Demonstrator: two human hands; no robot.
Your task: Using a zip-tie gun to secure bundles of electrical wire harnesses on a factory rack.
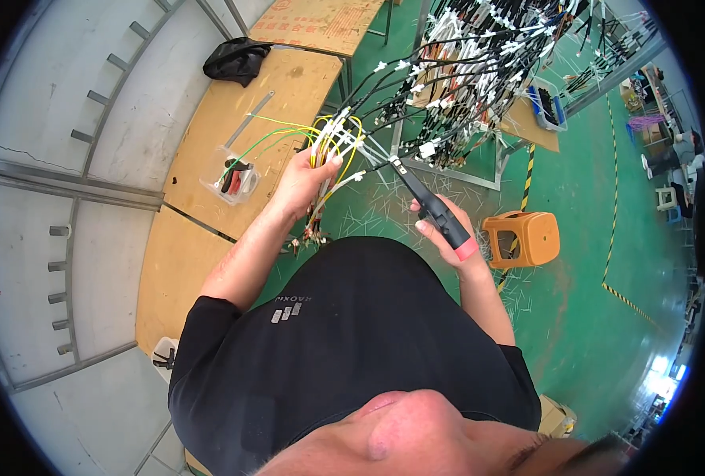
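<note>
My left hand (298, 184) is closed around a bundle of wires (341, 136), with white, yellow and green strands fanning out above the fingers. Below that hand, the bundle's lower ends (313, 232) dangle in front of my black shirt. In my right hand (447, 252) is a black cable tie gun (430, 204) with a red end. Its narrow nose touches or nearly touches the white ties beside the bundle; I cannot tell which. Black cables with white ties run from there toward a large hanging mass of harnesses (479, 75).
Wooden tables (277, 87) line the left, bearing a clear plastic box (237, 186) with red-handled tools and a black bag (237, 62). An orange stool (531, 238) stands at right. Cut tie ends litter the green floor (384, 210). A blue bin (555, 119) sits beyond the metal rack.
</note>
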